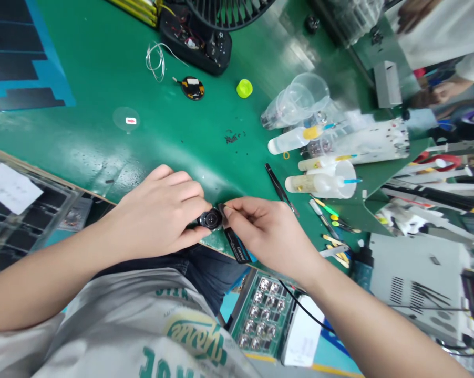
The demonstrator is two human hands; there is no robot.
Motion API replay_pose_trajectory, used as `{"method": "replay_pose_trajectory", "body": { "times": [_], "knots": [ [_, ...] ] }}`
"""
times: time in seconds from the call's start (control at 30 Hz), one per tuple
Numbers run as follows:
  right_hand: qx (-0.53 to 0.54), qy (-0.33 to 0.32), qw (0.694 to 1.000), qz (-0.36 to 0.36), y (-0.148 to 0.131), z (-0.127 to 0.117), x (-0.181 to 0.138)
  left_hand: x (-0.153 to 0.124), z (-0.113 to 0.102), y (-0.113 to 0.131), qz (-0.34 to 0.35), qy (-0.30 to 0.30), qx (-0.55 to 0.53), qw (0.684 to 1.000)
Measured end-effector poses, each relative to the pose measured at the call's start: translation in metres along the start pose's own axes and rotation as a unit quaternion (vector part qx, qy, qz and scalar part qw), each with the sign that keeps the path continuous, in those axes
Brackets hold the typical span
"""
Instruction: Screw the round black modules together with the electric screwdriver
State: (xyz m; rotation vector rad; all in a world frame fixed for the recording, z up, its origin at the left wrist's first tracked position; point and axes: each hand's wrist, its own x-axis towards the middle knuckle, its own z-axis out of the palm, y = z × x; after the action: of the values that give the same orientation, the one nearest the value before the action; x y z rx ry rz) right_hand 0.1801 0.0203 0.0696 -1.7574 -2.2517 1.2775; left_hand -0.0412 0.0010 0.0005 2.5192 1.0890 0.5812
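My left hand [174, 212] is closed around a small round black watch case [211, 218]. Its shiny back, with a ring of small dots, faces up between thumb and fingers near the table's front edge. Against the right side of the case, my right hand [256, 223] pinches a thin dark piece [222, 211]; my fingers hide part of it. Under the right hand a black card [237, 247] printed "Curved" sticks out over the edge. I cannot tell whether it joins the pinched piece. Black tweezers [278, 185] lie just beyond the right hand.
Beyond my hands lie tiny dark screws [232, 138], a yellow-green cap [244, 88] and a round black part [192, 88]. A fan [197, 42] stands at the back. Syringe bottles [296, 140] and plastic cups [306, 94] stand right. A co-worker's hand [444, 90] is at far right.
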Motion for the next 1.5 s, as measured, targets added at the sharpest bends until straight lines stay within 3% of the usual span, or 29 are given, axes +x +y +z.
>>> {"method": "replay_pose_trajectory", "body": {
  "times": [0.23,0.4,0.6,1.0,1.5],
  "knots": [
    [-0.004,-0.001,1.0,0.027,0.002,-0.003,-0.001,0.0,0.0,0.001,-0.002,0.005,-0.005,1.0],
    [-0.056,0.018,0.998,-0.02,0.003,-0.001,-0.002,0.002,-0.001,0.001,0.0,-0.002,-0.011,1.0],
    [-0.092,-0.01,0.995,-0.034,-0.003,-0.004,0.004,0.002,0.0,0.001,0.004,-0.012,-0.003,1.0],
    [-0.043,0.001,0.999,-0.031,0.004,0.0,0.005,0.002,0.0,0.001,0.006,-0.019,0.002,1.0],
    [-0.078,0.004,0.996,-0.036,0.0,0.0,-0.008,-0.003,0.002,0.004,-0.004,-0.009,0.029,1.0]
  ]
}}
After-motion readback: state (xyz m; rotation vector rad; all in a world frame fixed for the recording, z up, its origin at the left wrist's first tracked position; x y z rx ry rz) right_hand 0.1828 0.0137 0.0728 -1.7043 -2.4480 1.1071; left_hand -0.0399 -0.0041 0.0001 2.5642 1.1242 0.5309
